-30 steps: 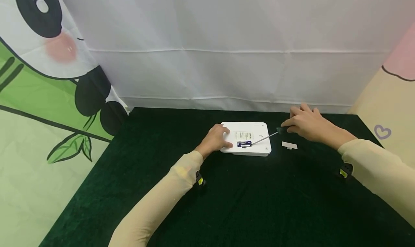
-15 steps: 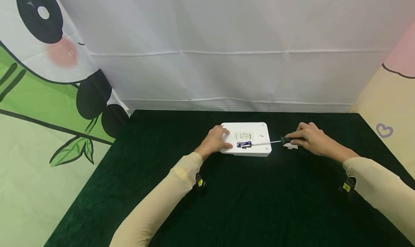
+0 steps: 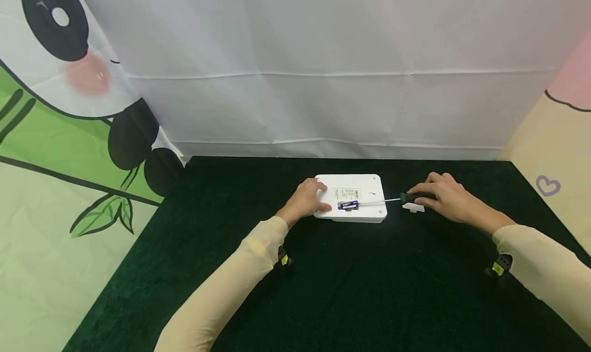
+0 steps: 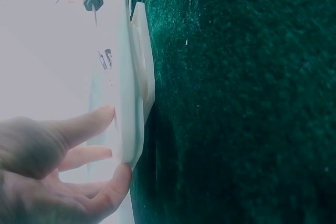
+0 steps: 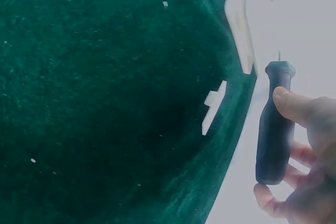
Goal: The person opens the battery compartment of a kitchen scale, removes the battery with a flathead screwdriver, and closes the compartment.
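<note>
White device [image 3: 353, 181] was laid flat on the green cloth [image 3: 365, 285], between the hands. Its left end was held by the left hand [image 3: 303, 200], thumb and fingers bent around the edge. Screwdriver [image 3: 408, 198] was gripped by its dark handle in the right hand [image 3: 445, 197]. Its shaft was pointed at the blue battery [image 3: 348, 206] set in the device; tip contact could not be told. White cover [image 5: 214, 107] was seen on the cloth, right of the device.

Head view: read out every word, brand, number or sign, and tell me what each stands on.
Label on the white box: print too small to read.
Battery: markings too blurred to read.
Right backdrop: a purple heart outline.
No legible words.
</note>
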A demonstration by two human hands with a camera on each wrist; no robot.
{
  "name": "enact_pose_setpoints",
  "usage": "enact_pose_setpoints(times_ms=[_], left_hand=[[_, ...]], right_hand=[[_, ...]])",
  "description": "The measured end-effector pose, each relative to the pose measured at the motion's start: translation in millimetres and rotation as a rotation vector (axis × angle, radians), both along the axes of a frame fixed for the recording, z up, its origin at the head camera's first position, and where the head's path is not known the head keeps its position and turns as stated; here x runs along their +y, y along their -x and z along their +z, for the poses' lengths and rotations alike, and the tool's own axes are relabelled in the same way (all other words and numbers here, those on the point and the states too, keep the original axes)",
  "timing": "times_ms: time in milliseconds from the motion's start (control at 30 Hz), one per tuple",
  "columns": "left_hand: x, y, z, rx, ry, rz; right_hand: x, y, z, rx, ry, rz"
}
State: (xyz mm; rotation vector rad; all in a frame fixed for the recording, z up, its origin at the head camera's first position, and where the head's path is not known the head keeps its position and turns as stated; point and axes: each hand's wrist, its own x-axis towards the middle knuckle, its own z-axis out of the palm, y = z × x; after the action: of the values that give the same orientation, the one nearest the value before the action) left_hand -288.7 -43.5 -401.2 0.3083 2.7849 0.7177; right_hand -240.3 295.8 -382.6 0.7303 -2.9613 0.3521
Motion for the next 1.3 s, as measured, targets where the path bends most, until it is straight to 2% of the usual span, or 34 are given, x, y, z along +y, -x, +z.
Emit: enact_pose_setpoints(times_ms=[233,500,800,1067,1300], left_hand=[[-1.6,-1.5,-1.3,-0.004,-0.014,0.009],[-2.5,-1.8,-3.0,0.018,-0.016,-0.013],[-2.4,-1.2,-2.9,0.022,-0.007,-0.015],[-3.2,-1.2,-3.6,0.026,-0.015,-0.02],[-5.4,-1.3,-4.5,0.027,-0.012,-0.015]], right_hand=[[11,3.5,0.8,0.014,0.036,-0.07],[46,5.4,-20.4,-0.033,0.103,-0.174],[84,1.2,-38.2,-0.1,0.113,-0.295],[105,-6.0,-47.1,-0.147,0.111,-0.362],[110,-8.3,-51.6,-0.15,0.114,-0.377]])
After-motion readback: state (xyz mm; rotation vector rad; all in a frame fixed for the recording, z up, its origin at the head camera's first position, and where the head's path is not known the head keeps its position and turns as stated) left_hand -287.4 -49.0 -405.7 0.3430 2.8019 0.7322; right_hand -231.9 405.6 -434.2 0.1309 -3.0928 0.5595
